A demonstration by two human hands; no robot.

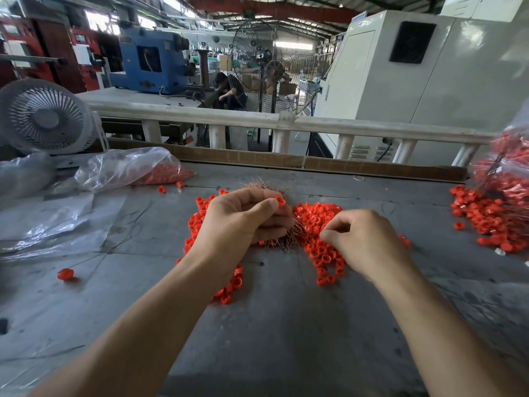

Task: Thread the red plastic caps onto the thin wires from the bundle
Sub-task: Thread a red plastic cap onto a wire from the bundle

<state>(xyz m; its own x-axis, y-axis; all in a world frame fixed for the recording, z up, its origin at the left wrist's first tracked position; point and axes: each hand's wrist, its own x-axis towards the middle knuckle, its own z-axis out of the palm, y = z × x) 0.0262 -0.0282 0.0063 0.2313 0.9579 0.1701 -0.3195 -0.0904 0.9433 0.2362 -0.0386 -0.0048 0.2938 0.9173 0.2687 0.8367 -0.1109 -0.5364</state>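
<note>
On the grey counter [286,325], far left, a lone red cap [65,274] is lying already on a thin wire. The left hand [240,222] is gripping the wire bundle [279,237] in its curled fingers while pinching one red plastic cap [280,201] at thumb and forefinger — the threading step looks to be in hand. The right hand [363,239] is closing its fingertips over the cap pile [317,222], seemingly on a single wire, too fine to confirm. Next, that wire's tip needs aiming into the cap's hole — steady alignment.

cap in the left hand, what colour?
Red, pinched at the fingertips of the left hand: cap. Head view, the only one.
</note>
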